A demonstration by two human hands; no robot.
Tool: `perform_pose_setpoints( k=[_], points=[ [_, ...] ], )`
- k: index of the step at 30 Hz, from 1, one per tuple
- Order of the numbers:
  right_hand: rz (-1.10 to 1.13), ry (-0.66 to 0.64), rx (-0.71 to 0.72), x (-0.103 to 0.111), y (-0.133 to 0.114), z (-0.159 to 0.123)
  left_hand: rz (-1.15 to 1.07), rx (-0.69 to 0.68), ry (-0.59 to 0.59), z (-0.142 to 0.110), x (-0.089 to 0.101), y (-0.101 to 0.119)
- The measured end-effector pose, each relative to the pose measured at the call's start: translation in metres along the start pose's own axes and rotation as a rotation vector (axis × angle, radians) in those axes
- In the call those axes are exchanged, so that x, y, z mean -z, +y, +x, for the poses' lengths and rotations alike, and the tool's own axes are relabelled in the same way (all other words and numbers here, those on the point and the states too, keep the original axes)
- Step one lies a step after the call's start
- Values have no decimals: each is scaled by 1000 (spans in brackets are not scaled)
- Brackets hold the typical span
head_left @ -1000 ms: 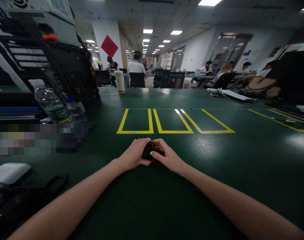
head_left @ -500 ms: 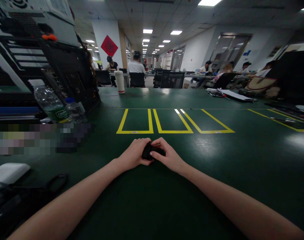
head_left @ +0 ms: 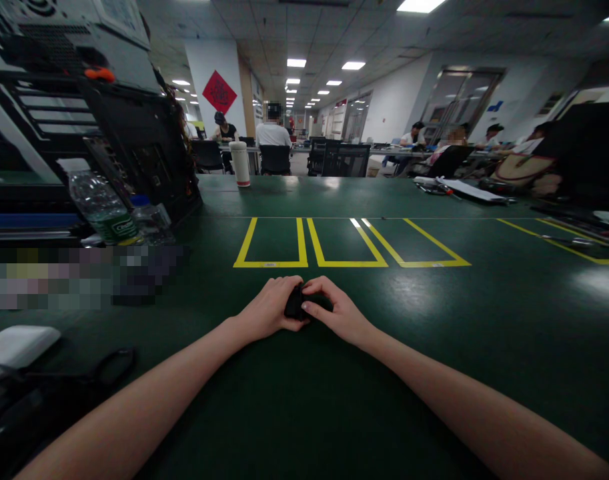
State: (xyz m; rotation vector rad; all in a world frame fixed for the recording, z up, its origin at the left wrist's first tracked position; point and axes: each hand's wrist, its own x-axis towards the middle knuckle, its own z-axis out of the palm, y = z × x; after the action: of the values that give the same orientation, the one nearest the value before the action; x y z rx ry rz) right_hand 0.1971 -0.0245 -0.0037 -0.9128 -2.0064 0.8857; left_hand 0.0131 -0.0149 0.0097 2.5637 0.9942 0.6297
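Observation:
A small black object (head_left: 293, 304), dark and boxy, is gripped between my two hands in front of the yellow tape outlines. My left hand (head_left: 270, 305) wraps around its left side, with the thumb nearest me and the fingers over the far side. From the right, the thumb and index finger of my right hand (head_left: 338, 308) pinch at its right edge. Much of the object is hidden by the fingers, and its exact kind cannot be made out.
Yellow tape outlines (head_left: 347, 263) mark the green tabletop (head_left: 304, 407). Plastic bottles (head_left: 100, 203) and computer hardware (head_left: 149, 153) stand at left. Black scissors-like handles (head_left: 115, 365) lie at lower left. A white tumbler (head_left: 241, 164) and papers (head_left: 471, 190) sit farther back; people sit beyond.

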Motion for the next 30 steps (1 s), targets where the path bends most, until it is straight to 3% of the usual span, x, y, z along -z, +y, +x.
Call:
perform_pose_setpoints(
  k=[6,9,14,22,30],
  points=[
    [114,-62,-126,-2,-2,0,-22,3,-9,0,1,1],
    [101,-80,-87,-1,-1,-2,-17,13,-15,0,2,2],
    [-6,-6,1,0,0,-1,10,33,-23,1,2,3],
    [138,-85,-115,0,-3,-1,-3,18,-22,1,1,1],
    [44,4,-13,0,2,0,-15,13,-15,1,1,1]
  ],
)
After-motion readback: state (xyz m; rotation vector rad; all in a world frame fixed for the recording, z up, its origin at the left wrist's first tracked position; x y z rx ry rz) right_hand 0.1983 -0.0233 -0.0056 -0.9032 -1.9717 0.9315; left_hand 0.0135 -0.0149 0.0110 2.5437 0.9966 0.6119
